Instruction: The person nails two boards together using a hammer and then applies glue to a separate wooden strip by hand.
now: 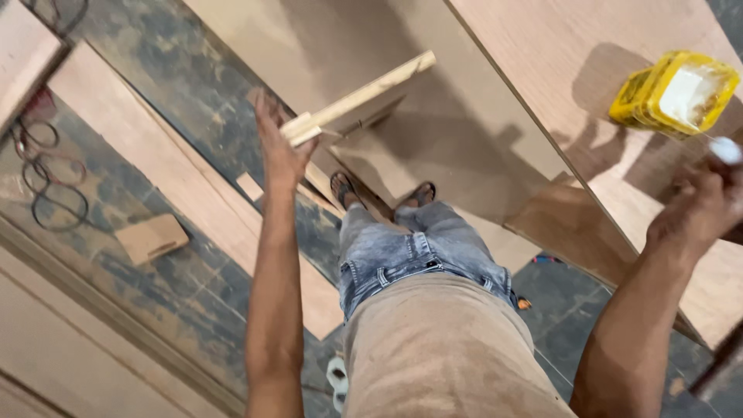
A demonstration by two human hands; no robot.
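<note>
Left hand (280,151): fingers gripping a wooden strip (357,98). Right hand (696,209): curling near a yellow glue tub (672,94) sitting on plywood sheet (542,46), grip apparently closed, blurred.

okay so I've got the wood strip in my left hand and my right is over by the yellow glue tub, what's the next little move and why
Probably dip into the yellow glue tub: your right hand hovers just beside its open top with something small and white, while your left hand holds the wood strip up, ready.
</note>
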